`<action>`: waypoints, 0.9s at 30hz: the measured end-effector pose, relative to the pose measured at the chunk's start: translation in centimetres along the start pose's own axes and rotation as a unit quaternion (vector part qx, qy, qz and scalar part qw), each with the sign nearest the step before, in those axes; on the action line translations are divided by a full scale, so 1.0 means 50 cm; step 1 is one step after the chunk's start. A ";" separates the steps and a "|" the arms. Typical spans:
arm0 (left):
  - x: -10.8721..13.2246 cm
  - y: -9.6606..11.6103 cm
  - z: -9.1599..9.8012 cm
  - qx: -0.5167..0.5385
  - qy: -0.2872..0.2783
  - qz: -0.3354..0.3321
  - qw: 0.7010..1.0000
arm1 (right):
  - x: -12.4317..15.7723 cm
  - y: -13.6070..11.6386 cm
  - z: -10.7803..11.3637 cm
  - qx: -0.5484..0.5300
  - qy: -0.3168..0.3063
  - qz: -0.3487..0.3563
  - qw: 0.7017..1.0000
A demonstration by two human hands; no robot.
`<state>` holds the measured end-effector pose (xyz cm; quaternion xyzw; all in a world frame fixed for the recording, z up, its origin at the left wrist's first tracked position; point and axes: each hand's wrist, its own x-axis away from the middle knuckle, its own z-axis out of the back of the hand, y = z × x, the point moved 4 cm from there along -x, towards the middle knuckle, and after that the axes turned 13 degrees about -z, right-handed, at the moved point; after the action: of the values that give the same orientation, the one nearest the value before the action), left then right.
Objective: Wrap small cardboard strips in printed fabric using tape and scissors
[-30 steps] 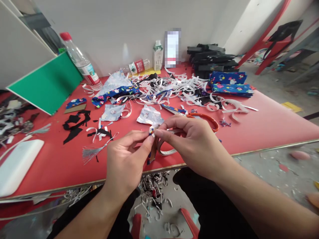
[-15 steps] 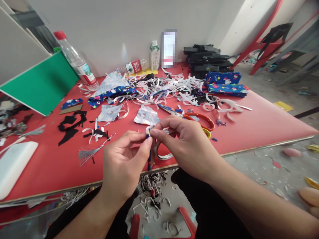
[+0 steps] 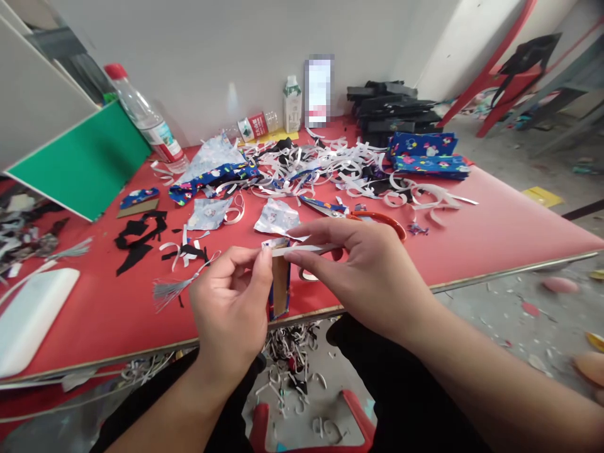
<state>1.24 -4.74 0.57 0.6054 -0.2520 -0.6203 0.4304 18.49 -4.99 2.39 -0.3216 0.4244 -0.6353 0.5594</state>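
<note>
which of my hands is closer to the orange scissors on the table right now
Right. Your right hand lies just in front of the orange scissors, partly covering the handles. Your left hand is further off to their left, pinching the small card piece.

So there's this small flat brown cardboard rectangle edged in blue patterned fabric point(image 3: 280, 286), hanging upright above the near edge of the table with its bare brown side facing the camera and its top end pinched between fingertips. A thin white paper strip point(image 3: 306, 248) runs off sideways from that top end toward the right, pulled out fairly straight and level, with its far part hidden behind fingers.
</note>
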 end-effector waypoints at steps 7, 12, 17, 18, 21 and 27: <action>0.004 -0.016 -0.005 0.076 -0.012 0.044 0.996 | -0.007 -0.006 -0.003 -0.059 -0.025 -0.021 0.998; 0.008 -0.031 -0.014 0.164 -0.039 0.110 0.979 | -0.002 0.002 -0.004 -0.047 0.014 0.026 0.998; 0.008 -0.026 -0.012 0.164 -0.073 0.127 0.975 | 0.013 0.003 0.006 0.053 0.071 0.099 0.991; 0.008 -0.025 -0.012 0.181 -0.073 0.127 0.973 | 0.016 0.001 0.006 0.063 0.075 0.109 0.989; 0.011 -0.023 -0.018 0.216 -0.091 0.136 0.963 | 0.028 -0.011 0.004 0.116 0.094 0.163 0.975; 0.009 -0.009 -0.016 0.187 -0.083 0.110 0.973 | 0.039 -0.025 0.004 0.129 0.088 0.202 0.967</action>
<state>1.98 -4.73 -0.16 0.5903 -0.4636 -0.5586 0.3530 17.81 -6.90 3.45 -0.0971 0.4424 -0.5845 0.6732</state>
